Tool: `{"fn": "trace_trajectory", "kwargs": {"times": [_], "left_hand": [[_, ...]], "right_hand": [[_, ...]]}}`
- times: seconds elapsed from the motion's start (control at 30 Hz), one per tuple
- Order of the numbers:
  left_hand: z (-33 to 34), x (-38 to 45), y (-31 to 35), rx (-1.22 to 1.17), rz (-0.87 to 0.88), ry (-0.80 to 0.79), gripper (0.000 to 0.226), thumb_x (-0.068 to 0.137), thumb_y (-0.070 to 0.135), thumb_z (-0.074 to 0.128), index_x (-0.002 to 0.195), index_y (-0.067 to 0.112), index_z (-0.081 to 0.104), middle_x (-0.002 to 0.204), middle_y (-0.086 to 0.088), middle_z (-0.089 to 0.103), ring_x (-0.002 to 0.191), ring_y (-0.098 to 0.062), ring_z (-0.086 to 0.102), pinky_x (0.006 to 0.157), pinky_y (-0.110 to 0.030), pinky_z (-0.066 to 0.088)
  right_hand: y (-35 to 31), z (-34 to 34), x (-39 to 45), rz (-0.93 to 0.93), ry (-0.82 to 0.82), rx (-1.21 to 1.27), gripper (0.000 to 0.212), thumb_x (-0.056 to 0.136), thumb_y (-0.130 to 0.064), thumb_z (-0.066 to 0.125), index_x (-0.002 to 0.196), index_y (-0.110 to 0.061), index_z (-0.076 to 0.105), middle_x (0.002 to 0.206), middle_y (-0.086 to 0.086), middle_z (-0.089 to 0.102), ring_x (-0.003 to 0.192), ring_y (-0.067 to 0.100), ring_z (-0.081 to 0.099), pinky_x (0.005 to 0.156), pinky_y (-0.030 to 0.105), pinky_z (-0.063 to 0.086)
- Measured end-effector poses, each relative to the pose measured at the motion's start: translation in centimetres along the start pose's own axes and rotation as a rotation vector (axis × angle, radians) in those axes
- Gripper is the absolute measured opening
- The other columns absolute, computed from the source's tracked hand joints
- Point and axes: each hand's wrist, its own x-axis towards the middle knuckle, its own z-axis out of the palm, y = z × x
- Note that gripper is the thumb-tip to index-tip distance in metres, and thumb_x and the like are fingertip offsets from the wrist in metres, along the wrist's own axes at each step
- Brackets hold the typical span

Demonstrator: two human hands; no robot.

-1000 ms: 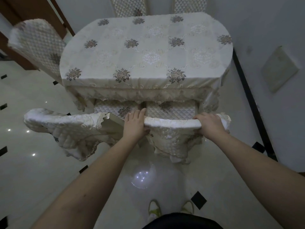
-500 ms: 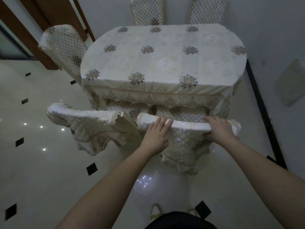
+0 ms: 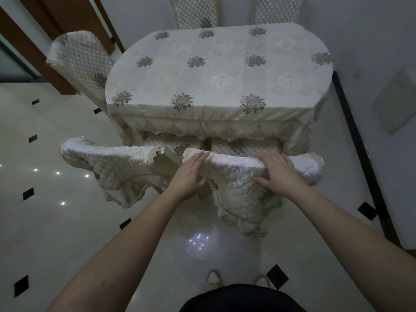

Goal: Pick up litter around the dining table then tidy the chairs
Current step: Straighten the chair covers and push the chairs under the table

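Observation:
A dining table [image 3: 220,73] under a cream floral cloth stands ahead. Two cloth-covered chairs stand at its near side, seats tucked under the tablecloth edge. My left hand [image 3: 190,174] lies on the left end of the right chair's top rail [image 3: 238,164], fingers together over the fabric. My right hand [image 3: 278,173] rests flat on the same rail further right, fingers over the top and thumb down the back cover. The left chair [image 3: 108,158] stands beside it, its back angled slightly outward. No litter shows on the floor.
Another covered chair [image 3: 81,61] stands at the table's left end, and two more [image 3: 195,12] at the far side. A white wall with a black floor strip [image 3: 360,145] runs along the right. Glossy tiles [image 3: 45,221] spread left. My feet [image 3: 213,280] are below.
My hands have loosened from gripping the right chair's rail to lying flatter on it. The view has shifted left and up, so the table and chairs sit further right in frame.

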Motion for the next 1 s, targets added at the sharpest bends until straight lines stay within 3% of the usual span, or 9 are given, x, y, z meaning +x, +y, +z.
{"fn": "trace_trajectory", "kwargs": {"times": [0.2,0.33,0.53,0.73,0.87,0.93,1.0], "left_hand": [[-2.0,-1.0,-5.0,0.095,-0.037,0.028,0.081,0.079,0.024,0.068,0.15,0.019,0.029,0.154,-0.005,0.034,0.142,-0.024,0.031,0.112,-0.043,0.031],[-3.7,-0.1,-8.3,0.169,-0.065,0.041,0.088,0.079,0.027,0.07,0.152,0.023,0.022,0.158,-0.002,0.026,0.147,-0.022,0.018,0.117,-0.04,0.016],[-5.3,1.3,-14.6,0.339,-0.093,0.032,0.106,0.074,0.057,0.071,0.154,0.026,0.009,0.158,-0.003,0.024,0.147,-0.023,0.014,0.119,-0.047,0.01],[-6.5,2.0,-20.0,0.422,0.017,-0.069,0.086,0.072,0.063,0.069,0.141,0.024,0.037,0.138,0.001,0.05,0.129,-0.021,0.043,0.11,-0.043,0.025],[-7.4,3.7,-20.7,0.428,0.067,-0.165,0.085,0.07,0.064,0.071,0.138,0.025,0.039,0.135,0.001,0.052,0.126,-0.022,0.047,0.107,-0.046,0.03],[-7.5,4.2,-20.8,0.439,0.045,-0.203,0.086,0.071,0.057,0.073,0.14,0.022,0.037,0.135,-0.001,0.052,0.126,-0.024,0.048,0.106,-0.049,0.032],[-7.2,4.6,-20.8,0.471,0.023,-0.187,0.074,0.077,0.042,0.073,0.137,0.018,0.038,0.129,-0.003,0.057,0.116,-0.025,0.056,0.092,-0.045,0.043]], "right_hand": [[-3.1,0.8,1.1,-0.022,0.055,-0.057,0.066,0.085,-0.049,0.06,0.142,-0.025,0.038,0.139,0.0,0.047,0.131,0.021,0.037,0.112,0.038,0.015],[-6.4,1.9,3.1,-0.02,0.066,-0.141,0.063,0.086,-0.048,0.058,0.142,-0.027,0.038,0.135,-0.001,0.051,0.128,0.02,0.041,0.11,0.041,0.02],[-13.4,4.5,7.1,0.148,0.082,-0.297,0.057,0.081,-0.044,0.059,0.133,-0.025,0.047,0.126,0.0,0.059,0.117,0.023,0.052,0.099,0.041,0.031],[-16.8,5.5,10.1,0.243,-0.037,-0.387,0.056,0.084,-0.043,0.061,0.134,-0.025,0.043,0.127,0.0,0.058,0.114,0.021,0.056,0.09,0.036,0.038],[-17.0,4.8,11.1,0.274,-0.097,-0.437,0.046,0.086,-0.042,0.059,0.125,-0.021,0.048,0.109,0.003,0.066,0.098,0.025,0.062,0.068,0.032,0.039],[-17.0,4.8,11.2,0.271,-0.101,-0.439,0.041,0.087,-0.042,0.058,0.122,-0.021,0.05,0.106,0.003,0.066,0.097,0.026,0.062,0.067,0.032,0.039],[-16.9,4.8,11.2,0.25,-0.089,-0.44,0.039,0.087,-0.045,0.057,0.12,-0.023,0.052,0.105,0.003,0.066,0.096,0.026,0.063,0.068,0.032,0.04]]}}
